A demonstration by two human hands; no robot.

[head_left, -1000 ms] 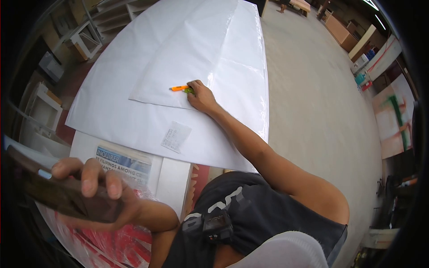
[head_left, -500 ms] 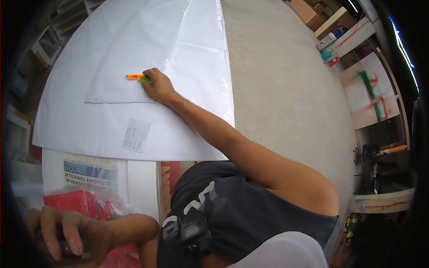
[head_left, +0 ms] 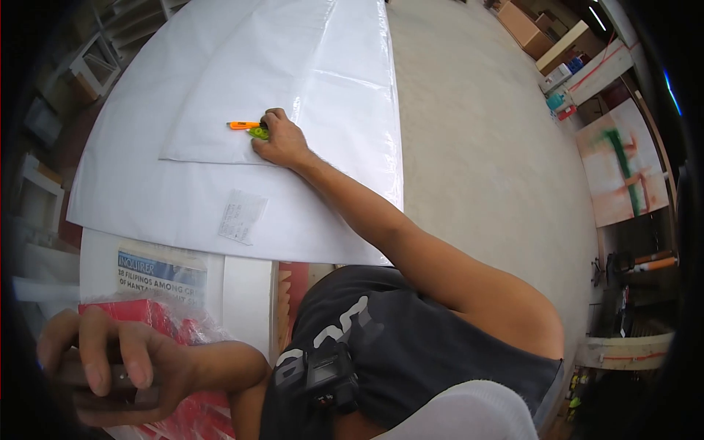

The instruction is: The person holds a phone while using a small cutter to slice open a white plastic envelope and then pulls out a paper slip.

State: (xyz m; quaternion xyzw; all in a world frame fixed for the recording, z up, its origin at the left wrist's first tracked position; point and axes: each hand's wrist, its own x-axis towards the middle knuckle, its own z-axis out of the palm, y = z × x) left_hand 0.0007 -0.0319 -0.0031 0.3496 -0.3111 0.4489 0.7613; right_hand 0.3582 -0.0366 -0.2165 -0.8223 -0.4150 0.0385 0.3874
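My right hand [head_left: 284, 139] is closed on an orange pen-like tool [head_left: 244, 125] and a small green object [head_left: 258, 133], low over white plastic-like sheeting [head_left: 132, 147]. The tool's tip points left. A crumpled slip of printed paper [head_left: 242, 217] lies on the sheeting below this hand. At the lower left, my left hand [head_left: 121, 359] is curled around a dark object that I cannot make out, partly hidden by the fingers and the dark image edge. Beside it lies a red item [head_left: 132, 312] in clear plastic wrap.
A newspaper [head_left: 163, 275] lies below the sheeting's near edge. A camera-like device [head_left: 330, 374] hangs on my chest. Bare concrete floor [head_left: 491, 147] stretches along the right. Farther right are a painted panel [head_left: 625, 165], boxes [head_left: 524, 29] and shelving.
The whole view has shifted, so the sheeting and floor sit farther right in the frame. My right hand still holds the orange tool and green object. My left hand shows more fully, slightly higher.
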